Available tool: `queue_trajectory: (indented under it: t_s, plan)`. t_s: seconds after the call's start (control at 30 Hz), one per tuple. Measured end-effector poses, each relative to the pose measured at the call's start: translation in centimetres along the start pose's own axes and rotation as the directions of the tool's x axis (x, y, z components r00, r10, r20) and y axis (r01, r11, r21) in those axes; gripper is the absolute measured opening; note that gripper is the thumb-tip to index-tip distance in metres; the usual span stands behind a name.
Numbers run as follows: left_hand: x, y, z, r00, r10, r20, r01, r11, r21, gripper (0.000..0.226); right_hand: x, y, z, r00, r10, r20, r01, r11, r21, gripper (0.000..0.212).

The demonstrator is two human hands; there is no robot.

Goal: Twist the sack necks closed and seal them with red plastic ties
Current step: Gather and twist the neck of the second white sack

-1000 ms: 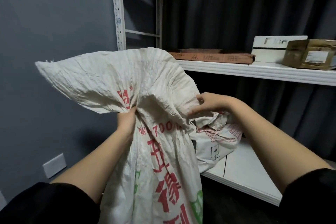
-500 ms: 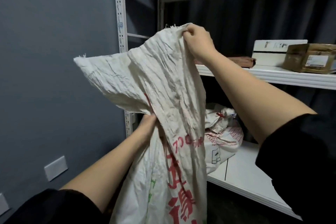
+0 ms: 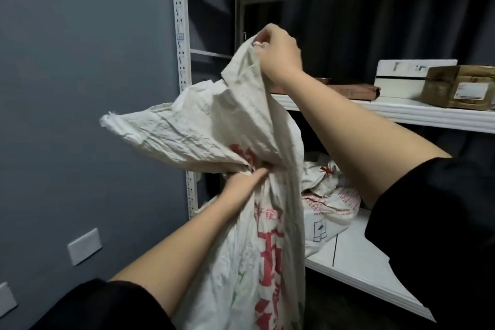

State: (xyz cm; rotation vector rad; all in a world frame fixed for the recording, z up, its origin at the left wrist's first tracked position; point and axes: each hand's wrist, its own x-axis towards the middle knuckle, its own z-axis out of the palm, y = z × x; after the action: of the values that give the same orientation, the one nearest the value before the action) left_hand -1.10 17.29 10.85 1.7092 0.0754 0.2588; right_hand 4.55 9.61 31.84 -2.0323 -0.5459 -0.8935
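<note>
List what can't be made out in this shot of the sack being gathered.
- Head view, sack: its bottom is cut off by the lower edge; the contents are hidden by the fabric.
- Left hand: fingertips are buried in the bunched neck.
- Tied sack on the lower shelf: partly behind the right forearm.
- Cardboard box label: too small to read.
- Right hand: a loose red tie is not discernible.

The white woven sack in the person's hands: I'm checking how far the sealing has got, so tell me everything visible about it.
The white woven sack is crinkled plastic-weave cloth printed with red characters and some green. It hangs upright, its bottom out of frame. The left hand bunches its neck, while the right hand pinches the raised mouth edge high. One loose corner flares out leftward. No tie is on it yet. It hangs in front of the white shelf.
</note>
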Motion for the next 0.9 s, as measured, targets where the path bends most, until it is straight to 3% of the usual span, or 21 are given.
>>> queue_trajectory:
  t_s: [0.07,0.13,0.27,0.33,0.4,0.47,0.5,0.53,0.57,0.63,0.7,0.77,0.8,0.9]
  plan:
    - [0.5,0.3,-0.3,0.999,-0.041,-0.036,0.035,0.987,-0.156,0.023,-0.2,-0.2,-0.1,0.969,0.018,0.248,-0.079,0.967,0.240,0.027]
    - [0.7,0.5,-0.7,0.998,-0.043,-0.047,0.032,0.976,-0.216,0.014,-1.0,0.9,-0.5,0.878,0.007,0.479,-0.240,0.872,0.427,0.052]
    - [1.2,0.7,-1.8,0.995,-0.065,-0.070,0.040,0.951,-0.305,0.012,-5.3,5.7,-0.3,0.943,0.068,0.325,-0.225,0.852,0.473,0.088]
    - [1.8,0.6,-2.5,0.988,-0.111,-0.105,0.068,0.934,-0.350,0.013,-8.8,8.6,0.5,0.908,0.186,0.376,-0.357,0.814,0.458,0.097]
    - [2.4,0.3,-2.8,0.981,-0.117,-0.153,0.062,0.944,-0.323,0.015,-12.3,11.4,1.3,0.810,0.242,0.534,-0.485,0.788,0.379,0.090]
    - [2.4,0.2,-2.6,0.979,-0.117,-0.166,0.061,0.950,-0.306,0.019,-15.3,12.9,2.0,0.710,0.203,0.674,-0.498,0.822,0.277,0.046]
    - [2.4,0.2,-2.6,0.980,-0.114,-0.161,0.058,0.947,-0.315,0.019,-16.3,12.8,2.4,0.717,0.206,0.666,-0.495,0.823,0.278,0.023]
    - [2.3,0.3,-2.4,0.985,-0.105,-0.136,0.053,0.939,-0.339,0.019,-16.8,13.0,3.0,0.767,0.238,0.595,-0.492,0.814,0.308,0.015]
    - [2.3,0.5,-2.3,0.991,-0.097,-0.094,0.056,0.927,-0.371,0.022,-16.8,13.1,3.8,0.825,0.268,0.498,-0.476,0.805,0.355,0.018]
    - [2.4,1.1,-2.0,0.997,-0.079,0.010,0.075,0.890,-0.450,0.035,-17.0,11.8,5.5,0.857,0.286,0.429,-0.481,0.744,0.463,0.025]
    - [2.7,1.6,-2.0,0.994,-0.074,0.077,0.102,0.870,-0.483,0.040,-17.4,10.0,6.8,0.812,0.303,0.498,-0.575,0.563,0.594,0.030]
    - [2.9,2.4,-2.5,0.991,-0.062,0.119,0.110,0.881,-0.460,0.038,-18.2,9.5,7.6,0.737,0.289,0.611,-0.672,0.414,0.615,0.038]
    - [3.1,2.7,-2.9,0.988,-0.060,0.140,0.115,0.896,-0.429,0.036,-18.3,9.5,7.9,0.704,0.273,0.656,-0.701,0.419,0.578,0.044]
    - [3.9,3.3,-3.9,0.979,-0.083,0.186,0.136,0.946,-0.296,0.030,-18.4,10.1,8.0,0.647,0.233,0.726,-0.650,0.666,0.366,0.052]
